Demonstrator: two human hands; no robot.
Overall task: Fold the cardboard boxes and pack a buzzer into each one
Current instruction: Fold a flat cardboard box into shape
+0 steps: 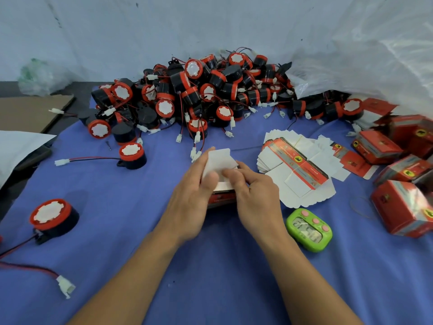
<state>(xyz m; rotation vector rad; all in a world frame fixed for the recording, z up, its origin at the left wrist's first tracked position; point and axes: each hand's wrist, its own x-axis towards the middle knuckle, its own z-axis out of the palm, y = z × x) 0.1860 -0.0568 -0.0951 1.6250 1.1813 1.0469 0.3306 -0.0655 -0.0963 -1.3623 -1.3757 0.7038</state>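
head view: the table (234, 289), under a blue cloth, carries everything. along its far side lies the pile of buzzers (199, 90), black drums with red rims and white faces, their thin red-and-black leads and white plugs tangled together. at the right edge stand the finished boxes (403, 207), red and glossy. just left of them lies the stack of flat blanks (297, 170), fanned out, white with a red printed band.

in the middle both hands meet on the box being folded (219, 160), which sits low over the cloth, near the blanks. the left hand (189, 200) curls round its left side, fingers against the raised white flap. the right hand (255, 195) grasps the flap from the right. the fingertips are blurred, so i cannot tell the exact contact.

a loose buzzer (52, 219) sits well to the left, and a green timer (309, 228) lies just beside the right wrist.

the box looks like thin card: light, stiff only across its panels, quick to crease. its glossy outside is probably slippery and the plain inside easier to grip. it is best held by the panels close to the scored folds, with thumbs pressing a flap near its crease, not at the free edge. a buzzer looks like hard plastic, heavier and sturdy. take it by the drum, never by the lead, which would likely snag in the pile.
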